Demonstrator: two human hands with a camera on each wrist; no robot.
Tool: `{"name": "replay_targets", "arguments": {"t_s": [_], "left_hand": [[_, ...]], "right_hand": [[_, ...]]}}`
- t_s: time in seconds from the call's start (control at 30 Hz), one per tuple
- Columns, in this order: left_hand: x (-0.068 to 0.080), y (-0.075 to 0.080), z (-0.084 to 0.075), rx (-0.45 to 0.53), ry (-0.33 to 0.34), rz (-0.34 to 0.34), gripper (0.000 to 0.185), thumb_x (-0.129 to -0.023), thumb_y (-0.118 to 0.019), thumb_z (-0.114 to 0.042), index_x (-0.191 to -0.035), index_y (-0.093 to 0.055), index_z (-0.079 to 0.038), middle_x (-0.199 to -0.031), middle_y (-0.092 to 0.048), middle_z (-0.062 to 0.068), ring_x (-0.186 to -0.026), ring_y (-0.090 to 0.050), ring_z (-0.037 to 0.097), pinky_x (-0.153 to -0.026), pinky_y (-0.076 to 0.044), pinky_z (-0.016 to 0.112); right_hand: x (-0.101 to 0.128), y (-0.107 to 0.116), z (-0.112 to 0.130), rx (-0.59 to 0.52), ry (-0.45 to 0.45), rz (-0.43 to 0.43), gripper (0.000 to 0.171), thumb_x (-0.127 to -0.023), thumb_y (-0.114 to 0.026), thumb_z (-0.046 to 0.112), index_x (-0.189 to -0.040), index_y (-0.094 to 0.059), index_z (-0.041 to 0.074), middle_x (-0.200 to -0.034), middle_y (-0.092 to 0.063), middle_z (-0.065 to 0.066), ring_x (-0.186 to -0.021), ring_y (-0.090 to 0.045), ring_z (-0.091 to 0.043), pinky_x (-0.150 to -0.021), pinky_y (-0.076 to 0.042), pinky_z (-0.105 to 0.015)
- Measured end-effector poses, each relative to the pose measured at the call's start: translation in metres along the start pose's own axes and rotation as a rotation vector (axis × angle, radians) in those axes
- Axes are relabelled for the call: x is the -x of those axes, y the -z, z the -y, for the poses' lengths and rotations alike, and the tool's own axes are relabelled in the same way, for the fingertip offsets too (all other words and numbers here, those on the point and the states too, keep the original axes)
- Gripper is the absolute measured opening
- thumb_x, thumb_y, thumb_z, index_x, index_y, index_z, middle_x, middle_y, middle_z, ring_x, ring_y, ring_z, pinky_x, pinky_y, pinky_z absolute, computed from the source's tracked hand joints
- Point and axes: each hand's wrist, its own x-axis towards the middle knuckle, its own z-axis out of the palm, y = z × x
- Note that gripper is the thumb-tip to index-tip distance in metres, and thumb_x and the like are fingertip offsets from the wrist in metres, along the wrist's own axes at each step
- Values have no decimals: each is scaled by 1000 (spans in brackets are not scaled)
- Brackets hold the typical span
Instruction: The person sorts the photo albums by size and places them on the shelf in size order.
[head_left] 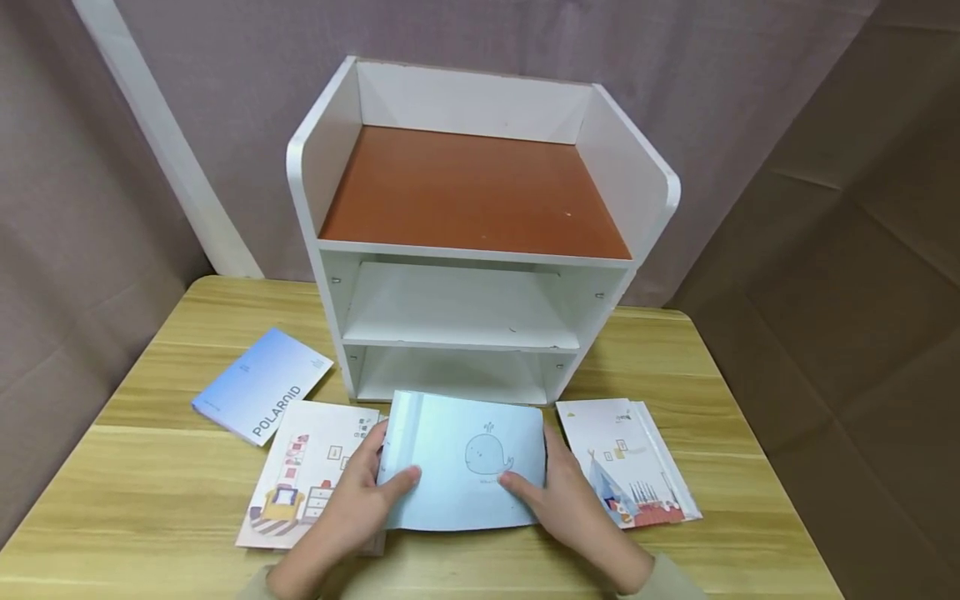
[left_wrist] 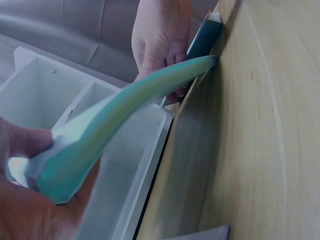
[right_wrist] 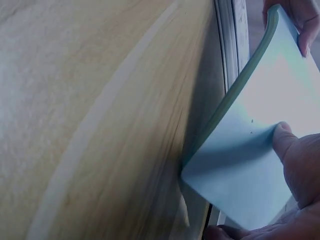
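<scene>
A: hands?
B: left hand (head_left: 352, 504) and right hand (head_left: 572, 500) both on the pale blue thin notebook with a whale drawing (head_left: 465, 460). left thumb lies across the cover at its 8 o'clock corner, fingers curled behind the left edge; right thumb sits on the cover at 4 o'clock, fingers behind the right edge. so each hand pinches one side

A: where's the notebook?
B: front centre of the light wooden table (head_left: 750, 500), raised and bowed between the hands, at 6 o'clock from the white three-tier desk shelf with a brown top board (head_left: 472, 242). wrist views show its lower edge close to the tabletop, can't tell if touching

A: rest?
B: illustrated room-scene booklet (head_left: 307, 475) flat at 9 o'clock of the notebook, partly under the left hand. blue booklet printed POLAROID (head_left: 261, 385) at 10 o'clock, flat. white booklet with a tent picture (head_left: 626, 471) at 3 o'clock, just beside the right hand
</scene>
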Motion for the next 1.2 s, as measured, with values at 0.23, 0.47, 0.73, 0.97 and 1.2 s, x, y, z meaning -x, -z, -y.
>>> {"name": "replay_targets", "arguments": {"t_s": [0.23, 0.47, 0.73, 0.97, 1.2], "left_hand": [[3, 4, -2, 62, -49, -24, 60, -91, -60, 3, -142, -40, -22, -124, -58, 14, -104, -61, 31, -77, -58, 41], [6, 7, -3, 92, -132, -76, 58, -91, -60, 2, -142, -40, -19, -122, -60, 18, -99, -64, 30, -73, -58, 42], [7, 11, -5, 119, -187, -90, 60, -93, -57, 2, -144, -35, -19, -123, -58, 22, -98, -66, 28, -73, -58, 43], [5, 12, -4, 120, -373, -98, 71, -94, -55, 7, -146, -11, -13, -134, -45, 20, -103, -61, 28, -73, -58, 44], [0, 7, -12, 8, -542, -177, 73, -90, -54, 15, -147, -13, -7, -144, -34, 17, -118, -49, 26, -89, -53, 36]], "right_hand": [[1, 4, 3, -134, -85, 25, 101, -83, -67, 57, -154, -15, 8, -133, -52, -19, -114, -55, -30, -95, -48, -43], [0, 3, 3, -344, -81, 27, 64, -87, -72, 36, -134, -42, 4, -99, -62, -7, -84, -62, -17, -72, -54, -27], [2, 4, 6, -651, 25, 63, 42, -94, -64, 13, -125, -39, 0, -120, -60, -21, -99, -66, -27, -78, -57, -35], [4, 6, 10, -672, 167, -13, 41, -97, -59, 12, -129, -36, 3, -119, -60, -18, -102, -65, -25, -81, -56, -37], [1, 11, 24, -615, 353, -171, 39, -97, -55, 2, -130, -34, 0, -120, -60, -15, -105, -63, -23, -83, -55, -32]]}}
